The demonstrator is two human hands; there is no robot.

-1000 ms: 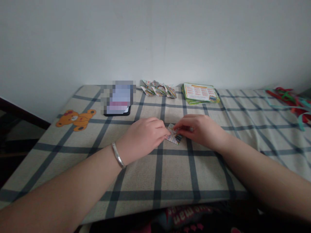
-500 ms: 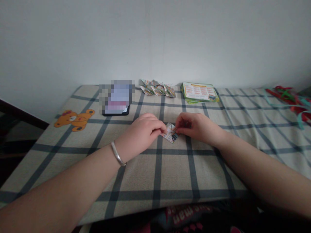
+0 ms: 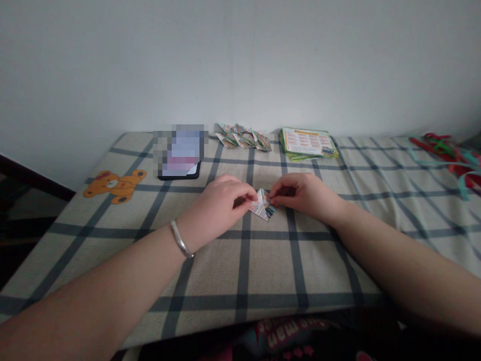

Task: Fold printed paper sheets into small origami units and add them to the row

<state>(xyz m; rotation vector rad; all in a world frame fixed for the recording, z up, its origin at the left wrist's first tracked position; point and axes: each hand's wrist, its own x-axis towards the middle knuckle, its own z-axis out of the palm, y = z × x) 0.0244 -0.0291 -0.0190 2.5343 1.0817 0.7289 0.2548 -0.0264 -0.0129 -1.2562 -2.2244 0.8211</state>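
Note:
A small folded piece of printed paper, square and turned corner-down, lies between my hands above the checked tablecloth. My left hand pinches its left corner between thumb and fingers; a silver bangle circles that wrist. On the opposite side, my right hand grips the right corner with thumb and forefinger. The fingertips cover both side corners, so the exact folds there are hidden.
Along the wall stand several folded paper pieces and a stack of printed sheets. A phone, partly blurred, is at the back left, near an orange bear cutout. Red, green and teal ribbons lie far right.
My fingers have shifted slightly on the paper's corners, and its folded top flaps look a little different. Both hands stay in nearly the same place.

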